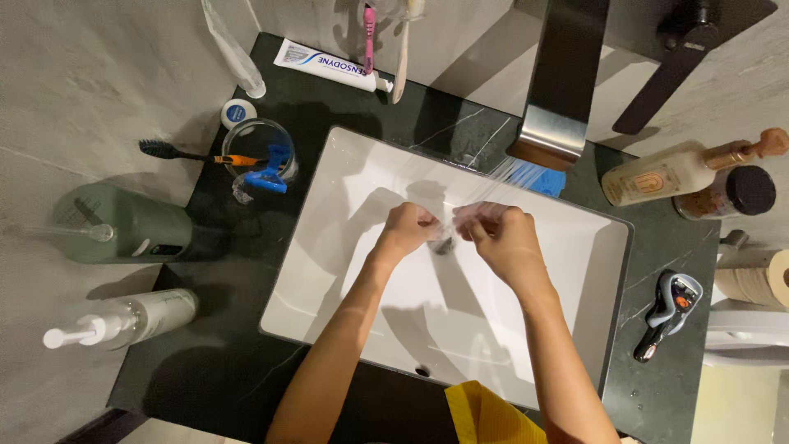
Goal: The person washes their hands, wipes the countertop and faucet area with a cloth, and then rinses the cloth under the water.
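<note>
Toothpaste tube upper left, razor at right, dark faucet pouring a water sheet centre frame over the white sink. Left hand and right hand, fingers curled, meet under it; anything held, can't tell.

Over a white basin, the hands, left and right, meet under running water from the flat dark faucet, which blocks the way at 12 o'clock. The bare basin floor from 3 through 6 to 9 o'clock offers open passage. On the dark table, a glass cup with a blue tool and a black brush crowd 10 o'clock; a green bottle and pump bottle line 9. A razor lies at 3, bottles at 2. Toothpaste lies at 11 o'clock.
</note>
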